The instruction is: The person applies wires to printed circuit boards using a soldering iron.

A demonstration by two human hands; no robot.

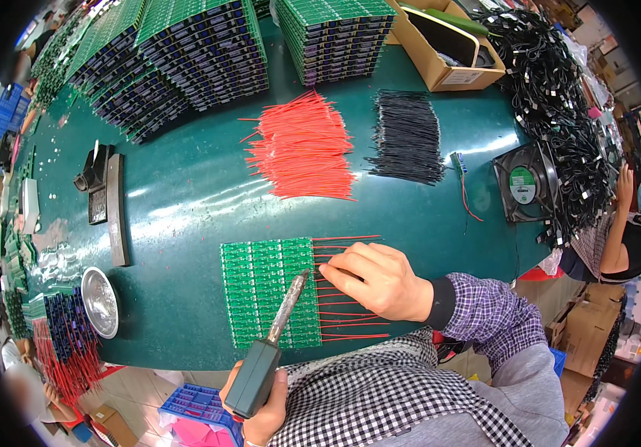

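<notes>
My left hand (272,417) is closed round the dark green handle of a soldering iron (259,381). The iron's metal tip slants up to the right edge of a green circuit board panel (261,294), which lies flat on the table. My right hand (387,287) is pinched close to that same edge, with the end of a red wire between its fingertips; most of this wire is hidden by the hand. Several other red wires (354,325) stick out rightward from the panel's edge, above and below my fingers.
Beyond the panel lie a pile of red wires (302,149) and a bundle of black wires (408,138). Stacked boards (201,56) stand at the back. A fan (525,182) and black cables (559,97) are on the right, a metal bowl (100,304) and soldering stand (97,179) on the left.
</notes>
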